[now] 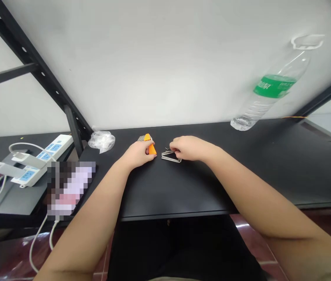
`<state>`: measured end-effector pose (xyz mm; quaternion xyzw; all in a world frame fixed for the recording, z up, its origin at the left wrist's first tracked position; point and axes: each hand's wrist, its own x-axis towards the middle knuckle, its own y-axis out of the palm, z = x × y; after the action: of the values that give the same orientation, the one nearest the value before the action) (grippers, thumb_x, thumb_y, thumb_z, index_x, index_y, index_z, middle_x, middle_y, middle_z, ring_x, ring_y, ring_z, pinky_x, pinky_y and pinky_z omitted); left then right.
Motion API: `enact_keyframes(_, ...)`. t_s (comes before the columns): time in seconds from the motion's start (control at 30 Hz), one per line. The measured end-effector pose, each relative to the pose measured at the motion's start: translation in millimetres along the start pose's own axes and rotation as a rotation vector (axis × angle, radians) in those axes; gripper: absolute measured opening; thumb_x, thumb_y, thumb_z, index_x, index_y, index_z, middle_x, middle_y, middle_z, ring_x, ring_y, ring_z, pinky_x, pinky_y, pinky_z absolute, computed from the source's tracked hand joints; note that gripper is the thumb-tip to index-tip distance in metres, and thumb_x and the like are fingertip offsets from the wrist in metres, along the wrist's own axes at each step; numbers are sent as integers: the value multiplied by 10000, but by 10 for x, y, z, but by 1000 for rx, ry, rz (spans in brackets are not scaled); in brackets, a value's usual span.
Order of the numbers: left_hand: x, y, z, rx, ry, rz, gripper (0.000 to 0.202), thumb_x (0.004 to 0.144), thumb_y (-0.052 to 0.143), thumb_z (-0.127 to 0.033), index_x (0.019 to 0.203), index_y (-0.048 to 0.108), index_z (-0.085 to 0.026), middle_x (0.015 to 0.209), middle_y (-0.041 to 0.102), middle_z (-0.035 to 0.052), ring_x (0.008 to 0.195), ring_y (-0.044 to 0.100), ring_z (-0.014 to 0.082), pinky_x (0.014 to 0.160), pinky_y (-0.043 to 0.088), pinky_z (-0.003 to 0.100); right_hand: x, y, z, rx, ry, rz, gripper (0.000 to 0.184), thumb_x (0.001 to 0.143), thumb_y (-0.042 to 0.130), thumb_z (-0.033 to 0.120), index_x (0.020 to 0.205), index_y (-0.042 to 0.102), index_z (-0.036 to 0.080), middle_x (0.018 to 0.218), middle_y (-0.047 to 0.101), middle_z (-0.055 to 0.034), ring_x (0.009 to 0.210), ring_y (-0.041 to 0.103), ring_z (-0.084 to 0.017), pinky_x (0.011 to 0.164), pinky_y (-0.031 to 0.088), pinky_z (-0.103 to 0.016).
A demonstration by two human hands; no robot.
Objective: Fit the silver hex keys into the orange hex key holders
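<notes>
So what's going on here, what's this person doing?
The person's left hand grips an orange plastic-handled tool with a small metal end, while the right hand touches thin silver metal pieces beside it on a black table. Farther off are a crumpled clear plastic bag and a clear plastic water bottle with a green label.

White wall, slotted steel frame, black desk, apparently reddish tile floor.
</notes>
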<state>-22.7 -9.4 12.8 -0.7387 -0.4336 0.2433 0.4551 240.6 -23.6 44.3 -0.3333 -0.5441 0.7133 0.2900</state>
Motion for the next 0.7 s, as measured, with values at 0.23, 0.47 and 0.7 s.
enact_keyframes(0.23, -11, 2, 9, -2, -5, -9, 452, 836, 697, -380, 1266, 661, -244, 860, 681, 8, 799, 624, 199, 724, 462, 308, -1, 64, -35, 5, -27, 20, 135, 824, 574, 117, 859, 655, 219, 920, 654, -46, 744, 550, -178, 608, 300, -307)
enact_keyframes(0.47, -12, -10, -7, 0, 5, -6, 444, 838, 697, -375, 1259, 665, -238, 862, 680, 13, 817, 625, 206, 729, 461, 307, -2, 86, 14, 78, -62, -2, 138, 853, 593, 151, 895, 703, 223, 946, 649, -54, 742, 551, -178, 633, 327, -309)
enact_keyframes(0.7, -1, -3, -7, -5, -3, -6, 425, 838, 699, -380, 1238, 669, -241, 836, 672, 9, 807, 626, 206, 710, 445, 304, 5, 78, -62, 190, -117, -86, 174, 899, 582, 204, 951, 746, 221, 1004, 663, -57, 759, 592, -172, 701, 414, -308)
